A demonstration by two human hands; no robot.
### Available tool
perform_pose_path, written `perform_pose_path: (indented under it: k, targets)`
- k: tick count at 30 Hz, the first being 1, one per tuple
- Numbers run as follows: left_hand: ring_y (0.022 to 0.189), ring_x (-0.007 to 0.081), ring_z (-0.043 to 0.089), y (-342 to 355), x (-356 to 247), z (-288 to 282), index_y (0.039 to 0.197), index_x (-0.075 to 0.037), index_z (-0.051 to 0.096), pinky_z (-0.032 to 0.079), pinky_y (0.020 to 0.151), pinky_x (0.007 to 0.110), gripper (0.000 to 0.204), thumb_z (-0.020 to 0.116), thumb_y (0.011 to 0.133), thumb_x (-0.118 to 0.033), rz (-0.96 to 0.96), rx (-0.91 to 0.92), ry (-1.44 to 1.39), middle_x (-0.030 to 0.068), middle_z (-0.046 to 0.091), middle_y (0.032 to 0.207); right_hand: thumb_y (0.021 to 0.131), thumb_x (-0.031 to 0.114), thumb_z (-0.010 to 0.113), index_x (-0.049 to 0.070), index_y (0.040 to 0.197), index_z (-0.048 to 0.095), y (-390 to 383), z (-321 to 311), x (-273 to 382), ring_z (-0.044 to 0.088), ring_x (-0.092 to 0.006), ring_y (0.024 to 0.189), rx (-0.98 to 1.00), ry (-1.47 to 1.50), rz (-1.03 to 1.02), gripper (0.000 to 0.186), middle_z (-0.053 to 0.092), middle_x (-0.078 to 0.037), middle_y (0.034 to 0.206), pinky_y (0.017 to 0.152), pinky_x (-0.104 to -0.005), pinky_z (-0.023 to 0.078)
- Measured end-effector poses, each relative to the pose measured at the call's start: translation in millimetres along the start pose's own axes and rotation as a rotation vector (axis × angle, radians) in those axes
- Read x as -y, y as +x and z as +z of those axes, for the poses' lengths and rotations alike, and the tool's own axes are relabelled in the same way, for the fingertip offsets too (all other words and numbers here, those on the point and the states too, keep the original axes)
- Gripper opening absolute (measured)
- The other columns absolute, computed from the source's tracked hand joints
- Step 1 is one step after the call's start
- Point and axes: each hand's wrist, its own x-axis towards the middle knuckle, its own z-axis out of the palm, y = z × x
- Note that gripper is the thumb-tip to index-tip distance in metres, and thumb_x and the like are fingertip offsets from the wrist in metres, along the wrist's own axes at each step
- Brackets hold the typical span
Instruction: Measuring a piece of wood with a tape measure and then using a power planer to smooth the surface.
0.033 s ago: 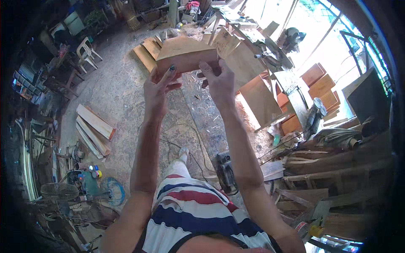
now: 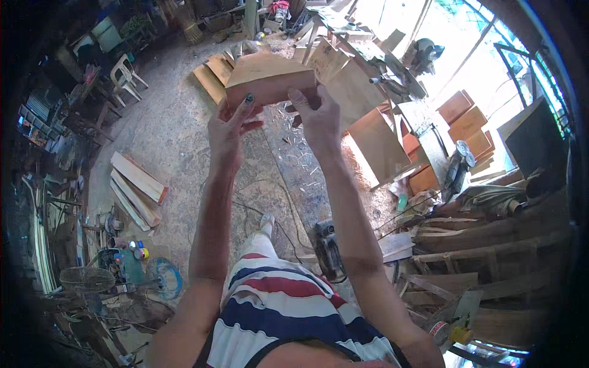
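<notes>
Nearest is the white, navy and red striped sleeveless top. Farther out, the left hand and right hand each have their grip holding one end of the pale brown, angular wooden piece, raised before the body, thumbs on its near face. Lower down, a dark power tool sits beside the right forearm. Pale, flat wooden planks lie leftward on the dusty grey floor; beyond stands a white plastic chair.

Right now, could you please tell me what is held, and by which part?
The left hand and right hand hold a piece of wood by its near side, one toward each end.
</notes>
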Motion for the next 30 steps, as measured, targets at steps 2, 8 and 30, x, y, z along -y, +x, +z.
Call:
perform_pose_path:
  k: [2, 8, 30]
  targets:
    - [0.111, 0.0233, 0.078, 1.1, 1.2, 0.9, 0.146, 0.000, 0.062, 0.065, 0.090, 0.037, 0.058, 0.081, 0.103, -0.033, -0.006, -0.012, 0.040, 0.0139, 0.078, 0.126, 0.105, 0.018, 0.078, -0.002, 0.140, 0.065, -0.2, 0.2, 0.3, 0.075, -0.0159, 0.083, 0.000, 0.004, -0.013, 0.043, 0.078, -0.011, 0.106, 0.058, -0.0285, 0.056]
    - [0.117, 0.0291, 0.077, -1.0, -8.7, -1.8, 0.151, 0.002, 0.056, 0.065, 0.094, 0.043, 0.072, 0.074, 0.105, -0.051, -0.054, 0.024, 0.114, 0.0175, 0.076, 0.131, 0.105, 0.013, 0.077, -0.001, 0.143, 0.064, -5.7, 2.1, -4.4, 0.073, -0.0128, 0.083, 0.005, 0.029, -0.001, 0.043, 0.078, -0.008, 0.104, 0.059, -0.0287, 0.057]
    - [0.136, 0.0338, 0.066, -49.5, 126.3, -124.1, 0.145, -0.013, 0.067, 0.050, 0.120, 0.058, 0.054, 0.064, 0.106, -0.050, -0.480, -0.291, -0.914, 0.0126, 0.071, 0.143, 0.095, 0.005, 0.073, -0.005, 0.160, 0.042, -63.0, 62.2, -51.0, 0.072, -0.0453, 0.103, 0.313, -0.433, -0.262, 0.072, 0.061, -0.026, 0.124, 0.086, -0.0516, 0.061]
